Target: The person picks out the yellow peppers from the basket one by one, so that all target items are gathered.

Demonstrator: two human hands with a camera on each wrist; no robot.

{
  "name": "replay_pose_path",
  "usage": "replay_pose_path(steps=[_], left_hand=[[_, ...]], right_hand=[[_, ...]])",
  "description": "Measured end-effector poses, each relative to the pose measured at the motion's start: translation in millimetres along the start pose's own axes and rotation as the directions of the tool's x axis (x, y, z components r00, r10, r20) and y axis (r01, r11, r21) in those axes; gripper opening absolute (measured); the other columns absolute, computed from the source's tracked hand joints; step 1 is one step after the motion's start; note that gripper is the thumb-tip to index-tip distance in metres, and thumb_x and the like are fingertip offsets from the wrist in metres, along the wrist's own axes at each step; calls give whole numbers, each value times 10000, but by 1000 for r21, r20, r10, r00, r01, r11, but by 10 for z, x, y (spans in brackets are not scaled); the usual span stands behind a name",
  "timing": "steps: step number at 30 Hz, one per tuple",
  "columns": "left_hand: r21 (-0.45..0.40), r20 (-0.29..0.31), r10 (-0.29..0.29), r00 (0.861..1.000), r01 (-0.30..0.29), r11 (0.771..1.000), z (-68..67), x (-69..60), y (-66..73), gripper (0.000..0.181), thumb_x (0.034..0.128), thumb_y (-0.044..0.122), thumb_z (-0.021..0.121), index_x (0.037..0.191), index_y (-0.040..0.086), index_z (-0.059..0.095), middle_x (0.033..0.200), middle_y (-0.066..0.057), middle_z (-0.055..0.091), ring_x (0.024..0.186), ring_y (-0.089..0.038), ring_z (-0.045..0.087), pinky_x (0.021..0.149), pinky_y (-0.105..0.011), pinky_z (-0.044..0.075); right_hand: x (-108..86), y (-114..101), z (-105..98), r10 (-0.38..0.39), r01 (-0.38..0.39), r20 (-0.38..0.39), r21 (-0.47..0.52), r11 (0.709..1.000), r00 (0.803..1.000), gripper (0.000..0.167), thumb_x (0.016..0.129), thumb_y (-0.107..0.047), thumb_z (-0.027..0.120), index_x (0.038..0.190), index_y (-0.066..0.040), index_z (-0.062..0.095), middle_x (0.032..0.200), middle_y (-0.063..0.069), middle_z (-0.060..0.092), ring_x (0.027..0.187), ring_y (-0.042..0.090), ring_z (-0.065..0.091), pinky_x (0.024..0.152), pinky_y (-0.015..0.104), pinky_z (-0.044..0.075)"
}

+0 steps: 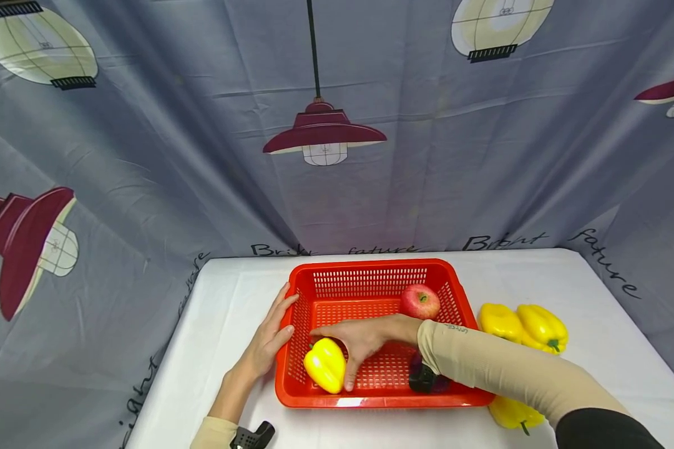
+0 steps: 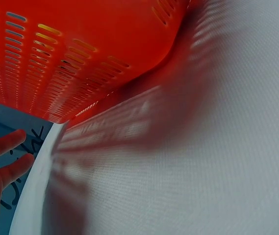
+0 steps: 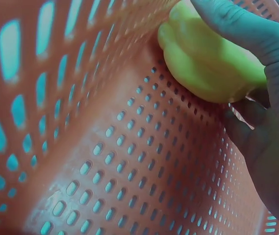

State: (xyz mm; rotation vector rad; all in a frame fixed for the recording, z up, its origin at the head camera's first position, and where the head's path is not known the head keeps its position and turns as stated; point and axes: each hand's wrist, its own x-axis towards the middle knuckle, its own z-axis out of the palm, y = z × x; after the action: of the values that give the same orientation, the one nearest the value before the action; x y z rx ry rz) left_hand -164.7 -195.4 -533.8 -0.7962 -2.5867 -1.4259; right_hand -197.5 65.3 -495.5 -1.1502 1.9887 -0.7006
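Observation:
A yellow bell pepper (image 1: 324,366) sits in the front left corner of the red plastic basket (image 1: 371,403). My right hand (image 1: 365,340) reaches into the basket and grips this pepper, thumb on its right side and fingers along its far side. In the right wrist view the hand (image 3: 276,98) lies against the pepper (image 3: 203,58), near the perforated wall. My left hand (image 1: 266,333) rests on the basket's left rim with fingers extended; the left wrist view shows two of its fingers (image 2: 14,169) spread apart.
A red apple (image 1: 420,302) lies in the basket's back right part. Something dark purple (image 1: 441,383) is partly hidden under the right forearm. More yellow peppers (image 1: 541,327) lie right of the basket on the white tabletop (image 1: 230,299), one (image 1: 513,415) nearer the front. A grey printed curtain hangs behind.

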Motion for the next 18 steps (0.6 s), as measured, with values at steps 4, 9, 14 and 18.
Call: replay_pose_path(steps=[4,9,14,18], left_hand=[[2,5,-8,1000,8,1000,8,6,4,594,976,293,434,1552,169,364,1686,22,116,1504,-294,220,1090,-645,309],[-1,1,-5,1000,5,1000,4,3,6,595,974,301,438,1552,178,367,1685,20,120,1505,-292,217,1091,-644,306],[-3,2,3,1000,-3,1000,-1,9,-5,598,973,304,439,1554,181,366,1685,18,124,1502,-284,224,1073,-640,341],[-4,3,-3,1000,3,1000,9,-1,-7,600,974,309,436,1556,182,364,1685,22,122,1505,-280,218,1081,-639,330]], right_hand=[[16,20,9,-13,13,-5,22,1000,1000,1119,696,-405,926,1569,-92,299,1520,-44,431,1294,59,448,1112,309,353],[43,45,25,-37,37,-23,23,999,999,887,716,-398,913,1442,-138,475,1268,-134,576,1107,30,548,966,248,467],[63,49,38,-64,63,-54,-6,998,997,771,693,-392,931,1330,-155,568,1102,-169,619,976,12,592,854,203,506],[63,40,27,-71,69,-58,-36,997,996,772,684,-405,934,1319,-142,583,1087,-169,628,955,8,598,840,193,508]])
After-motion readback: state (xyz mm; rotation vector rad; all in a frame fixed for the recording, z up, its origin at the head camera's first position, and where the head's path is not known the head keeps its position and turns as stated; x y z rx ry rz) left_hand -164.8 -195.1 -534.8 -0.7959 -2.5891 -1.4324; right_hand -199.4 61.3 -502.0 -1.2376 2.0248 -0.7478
